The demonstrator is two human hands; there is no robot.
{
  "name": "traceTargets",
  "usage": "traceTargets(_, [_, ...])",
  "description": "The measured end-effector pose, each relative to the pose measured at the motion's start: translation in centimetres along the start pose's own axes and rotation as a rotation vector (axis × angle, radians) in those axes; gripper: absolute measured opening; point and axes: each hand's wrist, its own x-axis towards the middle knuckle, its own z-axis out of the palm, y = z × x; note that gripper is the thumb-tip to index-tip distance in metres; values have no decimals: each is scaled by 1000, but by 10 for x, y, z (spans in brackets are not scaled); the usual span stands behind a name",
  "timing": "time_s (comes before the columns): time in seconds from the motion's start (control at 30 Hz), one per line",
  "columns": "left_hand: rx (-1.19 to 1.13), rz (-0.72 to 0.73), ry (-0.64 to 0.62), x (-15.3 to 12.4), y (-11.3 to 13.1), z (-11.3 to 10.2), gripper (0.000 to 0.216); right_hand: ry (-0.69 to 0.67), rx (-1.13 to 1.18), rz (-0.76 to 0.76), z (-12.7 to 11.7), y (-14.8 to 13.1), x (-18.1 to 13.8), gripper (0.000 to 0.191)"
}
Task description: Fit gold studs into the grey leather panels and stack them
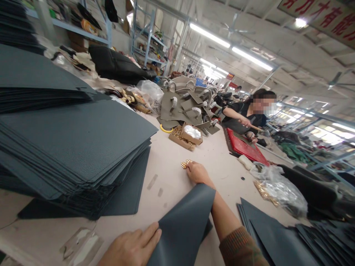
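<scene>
My left hand (134, 244) grips the left edge of a dark blue-grey leather panel (183, 225), which curves up from the table in front of me. My right hand (198, 173) reaches past the panel's far corner. Its fingers are pinched at a small pile of gold metal rings (185, 164) on the tabletop; how many sit between the fingertips is hidden. Beyond that hand stands a small cardboard box (183, 138) with gold pieces and a white plastic bag in it.
A tall stack of dark leather panels (83, 136) rises at the left. More panels (266, 232) lie at the lower right. Grey bag parts (185, 103) are heaped at the back. Across the table a person (238, 114) works with a tool over a red board (246, 147).
</scene>
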Motion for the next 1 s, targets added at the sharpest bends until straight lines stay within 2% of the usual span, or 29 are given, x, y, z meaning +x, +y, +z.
traceTargets(0.13, [79, -5, -83, 6, 8, -10, 78, 63, 51, 53, 1, 0, 7, 12])
traceTargets(0.23, [97, 9, -144, 9, 16, -21, 77, 151, 162, 112, -8, 13, 0, 12])
traceTargets(0.4, [94, 39, -90, 8, 22, -37, 70, 337, 428, 235, -56, 39, -38, 32])
traceTargets(0.5, [89, 59, -63, 7, 21, -39, 62, 440, 614, 229, -80, 23, -74, 36])
traceTargets(0.53, [88, 69, -57, 7, 21, -39, 59, 427, 684, 207, -81, 11, -87, 36])
traceTargets(0.6, [98, 82, -42, 7, 22, -39, 55, 293, 800, 152, -72, -22, -114, 32])
traceTargets(0.73, [122, 73, -21, 6, 24, -40, 51, -115, 766, 71, -22, -80, -151, 21])
traceTargets(0.8, [125, 69, -22, 5, 25, -40, 50, -251, 700, 45, 0, -92, -156, 17])
traceTargets(0.87, [128, 62, -25, 3, 25, -39, 47, -341, 662, 20, 12, -96, -157, 15])
traceTargets(1.0, [120, 58, -15, 2, 24, -37, 41, -381, 586, -48, 10, -100, -153, 13])
